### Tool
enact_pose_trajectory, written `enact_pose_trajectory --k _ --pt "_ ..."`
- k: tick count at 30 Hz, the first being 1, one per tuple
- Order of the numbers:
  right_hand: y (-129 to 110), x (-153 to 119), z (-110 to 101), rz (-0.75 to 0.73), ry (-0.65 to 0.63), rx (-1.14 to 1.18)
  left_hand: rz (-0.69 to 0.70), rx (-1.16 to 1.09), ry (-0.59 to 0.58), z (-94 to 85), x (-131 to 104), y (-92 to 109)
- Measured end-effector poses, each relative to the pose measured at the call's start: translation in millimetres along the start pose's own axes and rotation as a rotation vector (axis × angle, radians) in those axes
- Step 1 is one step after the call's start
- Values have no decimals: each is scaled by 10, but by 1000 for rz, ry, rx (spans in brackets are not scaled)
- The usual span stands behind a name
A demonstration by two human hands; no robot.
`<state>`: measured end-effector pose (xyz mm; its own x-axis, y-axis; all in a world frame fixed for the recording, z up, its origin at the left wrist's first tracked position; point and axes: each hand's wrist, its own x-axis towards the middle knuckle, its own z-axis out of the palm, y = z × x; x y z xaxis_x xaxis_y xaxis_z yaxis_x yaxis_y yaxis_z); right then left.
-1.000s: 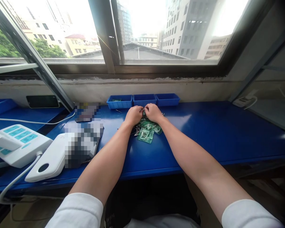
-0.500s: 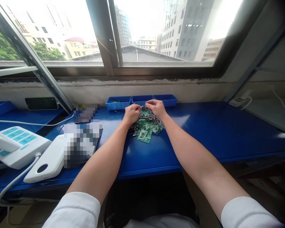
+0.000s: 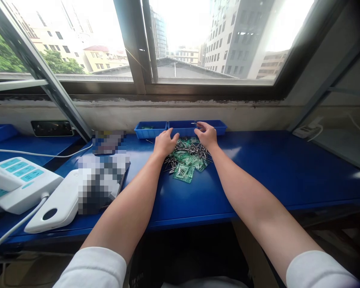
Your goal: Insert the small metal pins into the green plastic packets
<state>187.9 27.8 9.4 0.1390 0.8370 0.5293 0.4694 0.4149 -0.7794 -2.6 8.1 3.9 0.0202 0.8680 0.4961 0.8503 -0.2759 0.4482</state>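
Note:
My left hand is at the left edge of a loose pile of metal screws, with its thumb apart from the fingers and nothing visible in it. My right hand is raised over the far right of the pile, close to the blue bins, its thumb and fingertips apart. A small pale metal piece shows right by its fingertips, in front of the middle blue bin; whether it touches them is unclear. Green-tinted plastic packets lie among the screws, with small pieces inside.
The left blue bin holds something green; a right blue bin adjoins the middle one. One screw lies by the left bin. Leftward are a white power bank, a power strip, cables and a phone.
My hands have parted from around the small metal piece. The right hand has moved toward the bins with the piece at its fingertips; the left has opened.

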Motion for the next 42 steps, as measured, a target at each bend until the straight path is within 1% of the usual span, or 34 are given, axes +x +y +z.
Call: enact_pose_trajectory --k 2,5,7,10,13,16,19,21,23,25,28,31,34,42 --pt "21 5 -49 -6 39 -223 -66 86 -56 -28 -7 -20" --pt "51 -7 -81 53 -1 -471 -142 158 -152 -58 -28 -40" --pt "75 -17 -77 103 -48 -562 -169 175 -195 -63 -42 -47" --pt "124 -17 -51 149 -117 -628 -176 170 -251 -51 -56 -56" --pt "174 -7 -22 164 -164 -637 -181 160 -301 -25 -68 -65" --pt "189 -14 7 138 -156 -613 -169 168 -318 5 -78 -68" --pt "149 -47 48 52 -127 -570 -138 188 -297 37 -84 -75" --pt "101 -77 79 -20 -133 -536 -119 189 -275 59 -88 -85" --pt "54 -107 111 -70 -179 -510 -101 168 -257 77 -90 -99" --pt "20 -135 140 -87 -260 -506 -91 139 -243 89 -93 -112" --pt "4 -166 173 -75 -384 -546 -95 107 -223 98 -97 -126" --pt "7 -180 189 -65 -445 -576 -104 90 -215 102 -100 -133" --pt "8 -181 191 -90 -455 -559 -99 96 -221 100 -104 -131" --pt "-21 -194 193 -181 -423 -481 -76 123 -235 83 -117 -110"
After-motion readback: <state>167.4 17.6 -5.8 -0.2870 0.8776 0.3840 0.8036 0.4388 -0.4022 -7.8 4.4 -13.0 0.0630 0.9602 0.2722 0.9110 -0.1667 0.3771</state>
